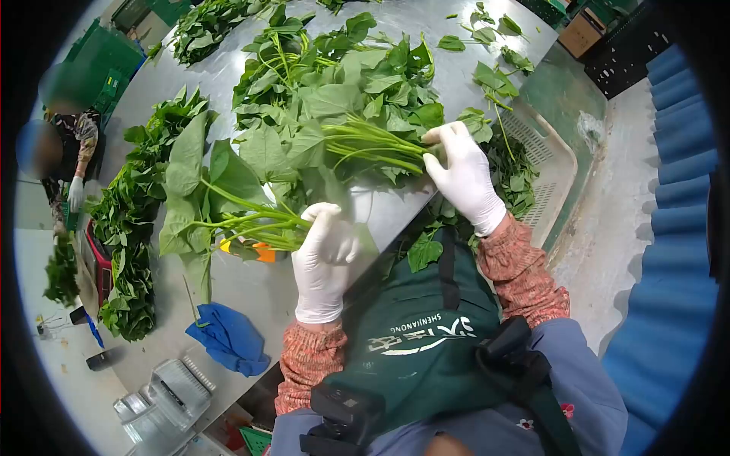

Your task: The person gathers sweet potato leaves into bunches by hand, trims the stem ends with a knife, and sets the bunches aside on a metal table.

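My left hand (pixel 323 262), in a white glove, is closed around the stem ends of a bunch of leafy greens (pixel 255 220). The broad leaves of this bunch point left, over the metal table. With thumb and fingers pinched, my right hand (pixel 462 173), also gloved, grips the stem ends of a second bunch of leafy greens (pixel 372 140). Its leaves point left and rest against a large heap of the same greens (pixel 334 72). The fingertips of the left hand are partly blurred.
Bundled greens (pixel 141 197) line the table (pixel 220 285) on the left. A blue cloth (pixel 228 338) and clear plastic trays (pixel 171 395) lie near its front. At right stands a pale crate (pixel 559 163) with greens. Another person (pixel 76 152) with a gloved hand works at far left.
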{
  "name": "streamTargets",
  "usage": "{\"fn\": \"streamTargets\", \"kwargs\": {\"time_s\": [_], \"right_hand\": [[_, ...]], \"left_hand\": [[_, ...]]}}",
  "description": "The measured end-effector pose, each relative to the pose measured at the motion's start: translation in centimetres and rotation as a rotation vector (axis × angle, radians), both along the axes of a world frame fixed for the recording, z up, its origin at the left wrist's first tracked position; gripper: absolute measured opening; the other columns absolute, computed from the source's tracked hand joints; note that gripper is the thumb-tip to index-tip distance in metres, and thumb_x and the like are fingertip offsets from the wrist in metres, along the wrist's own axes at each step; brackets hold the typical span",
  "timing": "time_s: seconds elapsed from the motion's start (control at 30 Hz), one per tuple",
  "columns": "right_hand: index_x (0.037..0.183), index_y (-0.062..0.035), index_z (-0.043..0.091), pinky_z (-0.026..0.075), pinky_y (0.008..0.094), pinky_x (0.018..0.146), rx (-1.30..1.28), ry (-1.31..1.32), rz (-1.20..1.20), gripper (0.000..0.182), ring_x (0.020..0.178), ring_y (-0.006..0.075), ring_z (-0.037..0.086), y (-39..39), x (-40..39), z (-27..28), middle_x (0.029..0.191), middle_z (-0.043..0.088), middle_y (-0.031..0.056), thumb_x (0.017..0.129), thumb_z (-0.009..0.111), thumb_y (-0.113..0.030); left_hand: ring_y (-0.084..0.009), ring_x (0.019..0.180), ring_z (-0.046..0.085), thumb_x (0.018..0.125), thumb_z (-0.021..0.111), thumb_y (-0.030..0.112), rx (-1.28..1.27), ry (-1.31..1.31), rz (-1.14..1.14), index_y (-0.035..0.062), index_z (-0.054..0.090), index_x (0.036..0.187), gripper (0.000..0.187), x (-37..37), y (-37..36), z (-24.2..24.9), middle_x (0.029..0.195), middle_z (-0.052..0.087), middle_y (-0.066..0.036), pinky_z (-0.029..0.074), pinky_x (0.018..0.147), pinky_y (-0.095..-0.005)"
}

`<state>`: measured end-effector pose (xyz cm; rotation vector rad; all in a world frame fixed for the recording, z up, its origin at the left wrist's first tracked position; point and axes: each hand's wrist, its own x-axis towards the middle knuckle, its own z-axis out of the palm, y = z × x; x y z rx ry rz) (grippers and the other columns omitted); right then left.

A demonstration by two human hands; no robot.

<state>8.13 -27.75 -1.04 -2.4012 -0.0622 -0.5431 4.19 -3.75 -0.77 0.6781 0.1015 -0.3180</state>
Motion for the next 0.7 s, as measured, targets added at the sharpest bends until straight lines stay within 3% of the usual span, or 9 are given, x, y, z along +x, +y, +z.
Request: {"fn": "streamTargets", "kwargs": {"time_s": [0.03, 0.23, 0.27, 0.33, 0.4, 0.53, 0.67, 0.7], "right_hand": [[0.095, -0.0079, 0.062, 0.048, 0.0348, 0.069, -0.237, -0.199, -0.035, 0.019, 0.076, 0.0241, 0.059, 0.2, 0.2, -0.2, 0.087, 0.058, 0.0078, 0.077, 0.064, -0.010], [0.092, -0.0097, 0.060, 0.049, 0.0364, 0.071, -0.309, -0.099, 0.113, 0.016, 0.082, 0.0265, 0.058, 1.5, 1.3, -0.7, 0.086, 0.055, 0.0071, 0.077, 0.064, -0.012], [0.088, -0.0098, 0.060, 0.050, 0.0367, 0.069, -0.324, -0.086, 0.118, 0.011, 0.080, 0.0262, 0.060, 1.3, 2.0, -1.2, 0.083, 0.054, 0.0079, 0.078, 0.064, -0.011], [0.086, -0.0094, 0.060, 0.050, 0.0366, 0.066, -0.231, -0.164, 0.133, 0.008, 0.076, 0.0263, 0.060, 1.4, 2.4, -0.7, 0.082, 0.055, 0.0087, 0.078, 0.063, -0.010], [0.086, -0.0082, 0.061, 0.051, 0.0365, 0.063, -0.076, -0.213, 0.139, 0.008, 0.070, 0.0274, 0.061, 1.7, 2.3, 0.3, 0.082, 0.057, 0.0105, 0.078, 0.063, -0.007], [0.092, -0.0010, 0.061, 0.044, 0.0210, 0.061, 0.549, 0.077, 0.077, 0.013, 0.064, 0.0064, 0.052, 1.7, 0.3, 3.1, 0.078, 0.059, 0.0013, 0.081, 0.066, -0.007], [0.096, 0.0006, 0.058, 0.045, 0.0207, 0.063, 0.694, 0.231, 0.103, 0.020, 0.067, 0.0057, 0.052, 2.4, -1.2, 4.3, 0.077, 0.058, 0.0002, 0.080, 0.068, -0.007], [0.093, 0.0004, 0.057, 0.045, 0.0212, 0.064, 0.889, 0.334, 0.101, 0.019, 0.068, 0.0059, 0.053, 3.3, -1.7, 5.2, 0.078, 0.058, -0.0005, 0.081, 0.069, -0.008]], "left_hand": [[-0.0071, 0.050, 0.039, 0.093, 0.059, 0.017, -0.005, 0.006, 0.005, 0.0080, 0.059, 0.098, 0.010, 0.0, 0.1, -0.1, 0.071, 0.053, -0.002, 0.033, 0.045, -0.0237], [-0.0068, 0.052, 0.042, 0.094, 0.058, 0.016, -0.036, 0.038, 0.028, 0.0073, 0.059, 0.099, 0.010, 0.0, 0.2, -0.2, 0.083, 0.062, -0.007, 0.035, 0.046, -0.0220], [-0.0065, 0.050, 0.036, 0.095, 0.056, 0.016, 0.007, 0.039, 0.041, 0.0073, 0.059, 0.098, 0.010, -0.1, 0.0, 0.2, 0.073, 0.050, -0.002, 0.031, 0.046, -0.0224], [-0.0059, 0.046, 0.024, 0.097, 0.051, 0.017, 0.092, 0.039, 0.075, 0.0072, 0.059, 0.097, 0.012, -0.1, -0.6, 1.4, 0.053, 0.026, 0.007, 0.023, 0.045, -0.0233], [-0.0059, 0.046, 0.024, 0.097, 0.052, 0.017, 0.102, 0.043, 0.136, 0.0071, 0.059, 0.097, 0.012, -0.2, -0.1, 1.3, 0.053, 0.026, 0.007, 0.023, 0.045, -0.0233], [-0.0055, 0.046, 0.024, 0.097, 0.052, 0.017, 0.102, 0.019, 0.209, 0.0071, 0.059, 0.097, 0.012, 0.2, 0.3, 0.9, 0.052, 0.025, 0.007, 0.024, 0.045, -0.0234], [-0.0053, 0.045, 0.024, 0.097, 0.052, 0.016, 0.081, 0.012, 0.159, 0.0071, 0.059, 0.098, 0.012, 0.3, -0.2, 0.6, 0.053, 0.025, 0.008, 0.024, 0.045, -0.0232], [-0.0053, 0.045, 0.023, 0.097, 0.052, 0.016, 0.072, 0.028, 0.152, 0.0070, 0.059, 0.098, 0.012, 0.1, -0.4, 0.5, 0.053, 0.025, 0.008, 0.024, 0.045, -0.0232]]}}
